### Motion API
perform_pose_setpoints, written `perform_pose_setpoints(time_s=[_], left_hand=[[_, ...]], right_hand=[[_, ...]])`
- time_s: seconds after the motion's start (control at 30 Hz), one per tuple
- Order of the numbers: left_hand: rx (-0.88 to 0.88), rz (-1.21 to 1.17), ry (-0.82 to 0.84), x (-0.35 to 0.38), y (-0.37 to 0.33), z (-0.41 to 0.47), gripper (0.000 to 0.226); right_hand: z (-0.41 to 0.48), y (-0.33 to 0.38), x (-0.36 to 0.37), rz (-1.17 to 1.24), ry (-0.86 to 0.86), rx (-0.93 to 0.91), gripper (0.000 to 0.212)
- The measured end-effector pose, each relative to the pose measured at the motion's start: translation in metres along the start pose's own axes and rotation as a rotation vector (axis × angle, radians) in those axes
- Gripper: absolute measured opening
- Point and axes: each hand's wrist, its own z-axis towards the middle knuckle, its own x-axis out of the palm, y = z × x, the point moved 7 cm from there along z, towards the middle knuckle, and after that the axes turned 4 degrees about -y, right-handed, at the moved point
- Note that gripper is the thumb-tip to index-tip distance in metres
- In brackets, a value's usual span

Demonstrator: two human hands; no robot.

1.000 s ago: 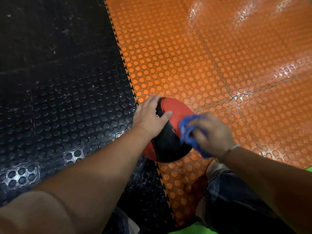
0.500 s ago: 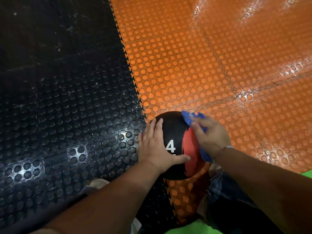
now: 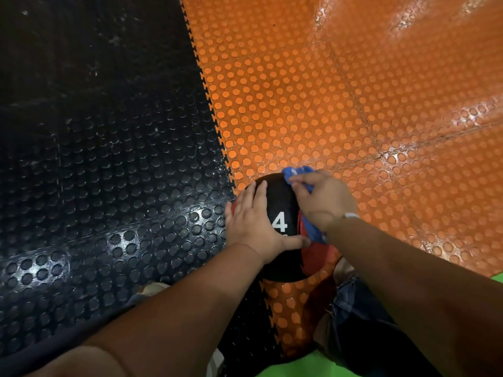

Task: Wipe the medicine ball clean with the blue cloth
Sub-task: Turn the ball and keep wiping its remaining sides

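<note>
left hand [image 3: 253, 221] flat, fingers straight, on ball [image 3: 280, 197] at 9 o'clock | right hand [image 3: 324, 202] seems to grip cloth [image 3: 313, 232], pressed at ball's 2 o'clock | black face lies 8 o'clock from it

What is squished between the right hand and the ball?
The blue cloth lies between the right hand and the medicine ball, pressed against the ball's right side. The head view shows it.
</note>
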Motion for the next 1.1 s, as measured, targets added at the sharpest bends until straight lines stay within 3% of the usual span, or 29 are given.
perform_pose_setpoints(time_s=[0.07,0.13,0.2,0.3,0.33,0.37,0.47,0.5,0.67,0.7,0.83,0.87,0.93,1.03,1.1], left_hand=[[0.015,-0.003,-0.028,0.0,-0.001,-0.005,0.138],[0.032,-0.038,-0.056,0.004,0.0,-0.017,0.138],[0.037,-0.086,-0.09,0.009,0.001,-0.031,0.138],[0.051,-0.101,-0.125,0.016,0.001,-0.045,0.138],[0.062,-0.092,-0.118,0.018,0.001,-0.046,0.137],[0.073,-0.08,-0.104,0.02,0.0,-0.048,0.137],[0.081,-0.071,-0.098,0.021,-0.003,-0.048,0.136],[0.073,-0.069,-0.104,0.021,-0.003,-0.046,0.135],[0.043,-0.032,-0.092,0.016,-0.001,-0.04,0.137],[0.051,-0.034,-0.087,0.017,-0.001,-0.041,0.137],[0.086,-0.01,-0.071,0.02,-0.005,-0.045,0.136],[0.084,-0.011,-0.075,0.02,-0.005,-0.046,0.136],[0.073,-0.024,-0.09,0.02,-0.004,-0.046,0.136],[0.067,-0.009,-0.096,0.018,-0.002,-0.043,0.136],[0.096,-0.001,-0.083,0.02,-0.001,-0.043,0.135]], right_hand=[[0.019,-0.017,0.003,0.127,0.094,0.225,0.022],[0.031,-0.021,0.0,0.09,0.169,0.233,0.022],[0.03,-0.006,0.004,0.061,0.216,-0.014,0.025],[-0.005,0.032,0.006,-0.116,0.237,-0.605,0.03],[-0.008,0.028,0.007,-0.156,0.215,-0.677,0.03],[-0.003,0.019,0.006,-0.156,0.204,-0.602,0.028],[0.024,-0.021,0.005,-0.06,0.224,-0.103,0.023],[0.029,-0.022,0.007,-0.101,0.249,-0.052,0.024],[0.005,0.033,0.019,-0.314,0.301,-0.401,0.03],[0.002,0.031,0.016,-0.323,0.292,-0.388,0.03],[0.037,-0.026,0.01,-0.234,0.314,0.088,0.025],[0.043,-0.032,0.011,-0.247,0.346,0.124,0.026],[0.045,-0.019,0.016,-0.211,0.355,0.023,0.026],[0.025,0.023,0.023,-0.176,0.406,-0.307,0.026],[0.034,0.009,0.027,-0.221,0.473,-0.231,0.026]])
